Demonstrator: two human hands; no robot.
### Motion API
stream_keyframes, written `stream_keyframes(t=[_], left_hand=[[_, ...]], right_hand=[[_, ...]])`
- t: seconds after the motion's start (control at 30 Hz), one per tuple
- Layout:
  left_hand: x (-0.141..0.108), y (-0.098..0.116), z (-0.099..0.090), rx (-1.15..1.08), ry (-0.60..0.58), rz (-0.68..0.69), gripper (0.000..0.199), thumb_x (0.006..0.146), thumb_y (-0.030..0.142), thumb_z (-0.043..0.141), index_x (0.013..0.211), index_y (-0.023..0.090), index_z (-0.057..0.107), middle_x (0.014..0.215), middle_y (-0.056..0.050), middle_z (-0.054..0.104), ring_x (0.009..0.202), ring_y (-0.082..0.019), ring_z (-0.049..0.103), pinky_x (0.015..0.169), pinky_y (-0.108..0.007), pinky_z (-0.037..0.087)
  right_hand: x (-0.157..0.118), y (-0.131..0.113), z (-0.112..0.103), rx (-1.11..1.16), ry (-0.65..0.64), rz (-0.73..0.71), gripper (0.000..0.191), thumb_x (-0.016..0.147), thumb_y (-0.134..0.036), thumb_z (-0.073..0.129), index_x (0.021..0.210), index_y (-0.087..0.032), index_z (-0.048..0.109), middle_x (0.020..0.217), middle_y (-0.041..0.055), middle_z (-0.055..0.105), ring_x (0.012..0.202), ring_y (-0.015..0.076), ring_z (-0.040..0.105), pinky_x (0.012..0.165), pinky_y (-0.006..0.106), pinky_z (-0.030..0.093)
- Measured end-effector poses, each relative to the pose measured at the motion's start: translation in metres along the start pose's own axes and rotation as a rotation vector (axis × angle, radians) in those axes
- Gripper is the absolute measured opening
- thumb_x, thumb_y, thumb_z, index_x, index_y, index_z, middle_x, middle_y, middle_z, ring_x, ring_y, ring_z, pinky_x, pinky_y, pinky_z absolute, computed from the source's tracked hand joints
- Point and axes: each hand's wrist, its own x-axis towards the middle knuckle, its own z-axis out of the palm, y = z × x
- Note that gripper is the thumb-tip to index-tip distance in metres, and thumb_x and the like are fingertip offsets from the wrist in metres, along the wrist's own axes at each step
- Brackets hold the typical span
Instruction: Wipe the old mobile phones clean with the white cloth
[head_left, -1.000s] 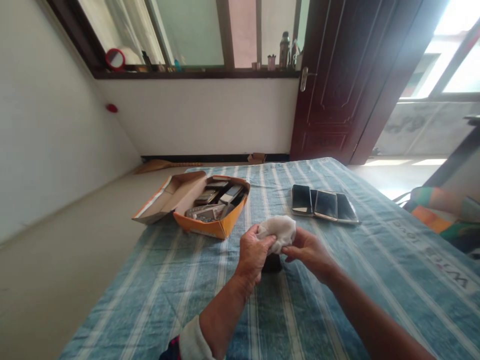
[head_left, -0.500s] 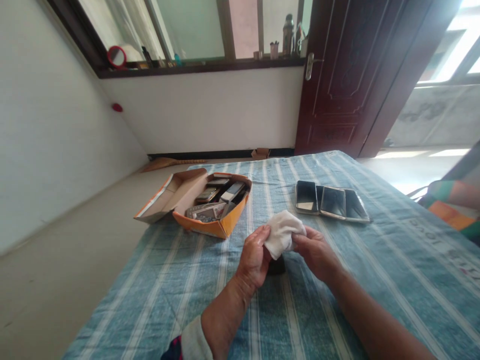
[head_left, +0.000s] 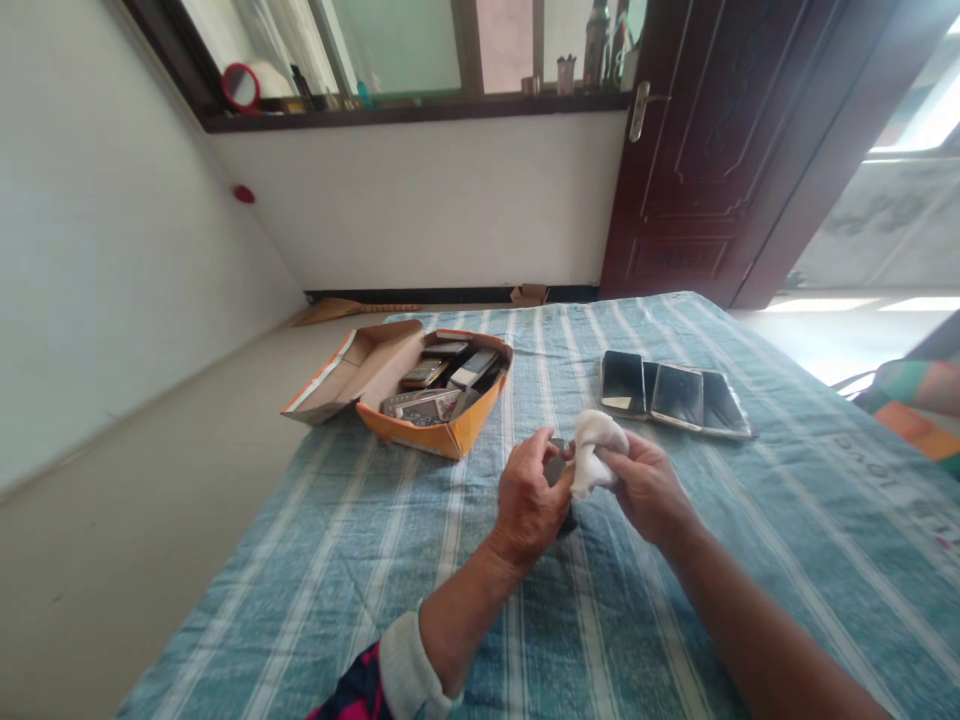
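My left hand [head_left: 529, 500] is closed around a dark mobile phone [head_left: 555, 466], mostly hidden behind the fingers. My right hand [head_left: 651, 485] pinches a bunched white cloth [head_left: 598, 448] just right of the phone, near the left thumb. Below the hands, something dark [head_left: 568, 522] shows; whether it is the phone's lower end or its shadow I cannot tell. Left of the hands stands an open orange cardboard box [head_left: 459, 440] with several old phones [head_left: 426, 374] inside. To the right, phones and a tablet-like device [head_left: 724, 405] lie side by side, partly overlapping.
Everything rests on a surface covered by a blue striped cloth [head_left: 390, 560]. The box's lid [head_left: 330, 380] is folded out to the left. Beyond are a wall, a window sill [head_left: 420, 112] with small items, and a dark red door [head_left: 697, 150]. Colourful fabric [head_left: 911, 400] appears at the right edge.
The white cloth has moved right, off the phone's face, and is more bunched in my right hand. More of the phone shows in my left hand. The view has shifted slightly.
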Motion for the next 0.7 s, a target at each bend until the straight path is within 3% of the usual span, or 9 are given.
stream_keyframes(t=[0.17, 0.23, 0.3, 0.43, 0.6, 0.7], left_hand=[[0.02, -0.004, -0.021, 0.199, 0.028, 0.078, 0.011, 0.073, 0.022, 0.068, 0.083, 0.021, 0.07, 0.075, -0.004, 0.066, 0.072, -0.02, 0.059, 0.073, -0.029, 0.043], [0.029, -0.006, -0.032, 0.354, -0.055, 0.005, 0.002, 0.072, 0.022, 0.067, 0.073, 0.021, 0.068, 0.067, -0.003, 0.063, 0.066, -0.019, 0.058, 0.067, -0.029, 0.04], [0.036, -0.009, -0.041, 0.467, -0.197, -0.074, 0.005, 0.071, 0.025, 0.068, 0.069, 0.02, 0.067, 0.062, -0.002, 0.061, 0.062, -0.019, 0.057, 0.062, -0.028, 0.037], [0.04, -0.012, -0.05, 0.478, -0.359, -0.101, 0.007, 0.062, 0.023, 0.072, 0.066, 0.021, 0.066, 0.055, 0.001, 0.06, 0.056, -0.018, 0.056, 0.056, -0.026, 0.034], [0.033, -0.002, -0.054, 0.589, -0.603, -0.1, 0.022, 0.063, 0.031, 0.069, 0.081, 0.019, 0.064, 0.073, -0.002, 0.068, 0.07, -0.022, 0.063, 0.058, -0.026, 0.039], [0.022, 0.006, -0.055, 0.66, -0.654, -0.131, 0.034, 0.063, 0.035, 0.071, 0.091, 0.018, 0.061, 0.085, -0.006, 0.07, 0.081, -0.026, 0.066, 0.065, -0.029, 0.043]], right_hand=[[0.004, -0.01, -0.016, -0.57, -0.02, -0.218, 0.016, 0.084, -0.033, 0.059, 0.079, -0.02, 0.066, 0.069, 0.0, 0.061, 0.063, 0.0153, 0.053, 0.058, 0.028, 0.04], [0.003, -0.012, -0.016, -0.816, -0.072, -0.301, 0.019, 0.087, -0.027, 0.053, 0.072, -0.02, 0.061, 0.065, -0.0008, 0.055, 0.059, 0.014, 0.048, 0.055, 0.027, 0.036], [0.0, -0.01, -0.011, -1.063, -0.138, -0.394, 0.021, 0.088, -0.018, 0.048, 0.069, -0.02, 0.057, 0.066, -0.0002, 0.052, 0.058, 0.0134, 0.045, 0.054, 0.027, 0.032], [-0.007, 0.004, 0.011, -1.514, -0.278, -0.518, 0.02, 0.085, -0.004, 0.046, 0.081, -0.018, 0.06, 0.086, 0.0056, 0.059, 0.072, 0.0171, 0.051, 0.061, 0.028, 0.037], [-0.012, 0.03, 0.026, -1.718, -0.352, -0.625, 0.014, 0.088, -0.007, 0.051, 0.091, -0.013, 0.064, 0.092, 0.0097, 0.06, 0.09, 0.0236, 0.054, 0.081, 0.035, 0.045], [-0.013, 0.04, 0.023, -1.729, -0.359, -0.691, 0.011, 0.089, -0.01, 0.054, 0.093, -0.012, 0.065, 0.095, 0.0116, 0.061, 0.098, 0.0258, 0.054, 0.09, 0.039, 0.045]])
